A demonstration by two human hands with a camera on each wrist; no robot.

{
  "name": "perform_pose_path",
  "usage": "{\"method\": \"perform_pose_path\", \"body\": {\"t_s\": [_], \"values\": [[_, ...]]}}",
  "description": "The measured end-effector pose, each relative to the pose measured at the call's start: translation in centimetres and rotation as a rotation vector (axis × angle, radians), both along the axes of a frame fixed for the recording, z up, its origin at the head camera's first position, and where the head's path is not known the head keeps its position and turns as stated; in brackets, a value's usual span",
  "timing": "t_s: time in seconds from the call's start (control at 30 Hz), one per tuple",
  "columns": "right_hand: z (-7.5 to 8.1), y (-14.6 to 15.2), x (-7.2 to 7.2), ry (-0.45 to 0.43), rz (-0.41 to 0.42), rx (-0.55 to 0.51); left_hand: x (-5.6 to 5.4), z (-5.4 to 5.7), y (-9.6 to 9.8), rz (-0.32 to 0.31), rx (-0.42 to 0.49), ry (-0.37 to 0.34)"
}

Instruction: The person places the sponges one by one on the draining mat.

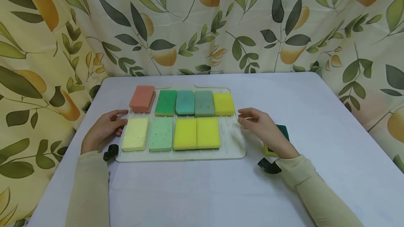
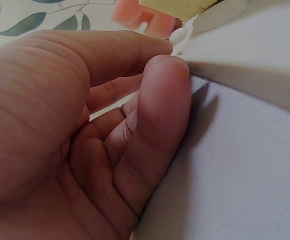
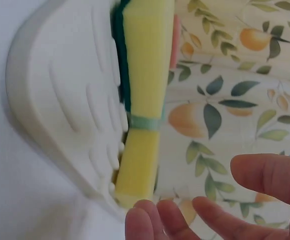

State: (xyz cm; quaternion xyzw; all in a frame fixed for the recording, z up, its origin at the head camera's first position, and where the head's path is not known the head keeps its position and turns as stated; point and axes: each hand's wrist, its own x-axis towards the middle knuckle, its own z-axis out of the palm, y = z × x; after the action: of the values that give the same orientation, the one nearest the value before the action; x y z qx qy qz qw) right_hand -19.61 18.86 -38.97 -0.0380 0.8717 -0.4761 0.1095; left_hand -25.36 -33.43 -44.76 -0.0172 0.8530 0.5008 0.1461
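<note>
A white ribbed tray [image 1: 231, 146] lies on the table with sponges in two rows. At the back are a pink sponge [image 1: 142, 98], a green one [image 1: 165, 102], a teal one [image 1: 185, 102], a grey-green one [image 1: 204, 103] and a yellow one [image 1: 223, 104]. In front lie a pale yellow sponge [image 1: 135, 134], a speckled light green one [image 1: 161, 134] and a pair of yellow sponges [image 1: 185, 134]. My left hand [image 1: 102, 129] has its thumb and index fingertips right at the tray's left edge. Beside the right edge, my right hand [image 1: 268, 129] holds nothing, fingers loosely bent.
A dark green and yellow sponge [image 1: 283, 131] lies on the table, partly hidden behind my right hand and wrist. Black wrist mounts [image 1: 269, 166] show at both cuffs. A white cloth covers the table [image 1: 189, 195]; a leaf-patterned curtain [image 1: 202, 27] hangs behind it.
</note>
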Motion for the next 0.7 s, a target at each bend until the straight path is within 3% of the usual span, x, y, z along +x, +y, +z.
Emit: {"method": "perform_pose_path", "body": {"t_s": [0.33, 0.7], "values": [[0.4, 2.2, -0.2, 0.124, -0.067, 0.049, 0.0, 0.1, -0.1, 0.016, 0.002, -0.013], [0.4, 4.4, 1.3, 0.090, -0.082, 0.162, -0.4, -0.1, 0.0, 0.041, -0.013, -0.059]]}}
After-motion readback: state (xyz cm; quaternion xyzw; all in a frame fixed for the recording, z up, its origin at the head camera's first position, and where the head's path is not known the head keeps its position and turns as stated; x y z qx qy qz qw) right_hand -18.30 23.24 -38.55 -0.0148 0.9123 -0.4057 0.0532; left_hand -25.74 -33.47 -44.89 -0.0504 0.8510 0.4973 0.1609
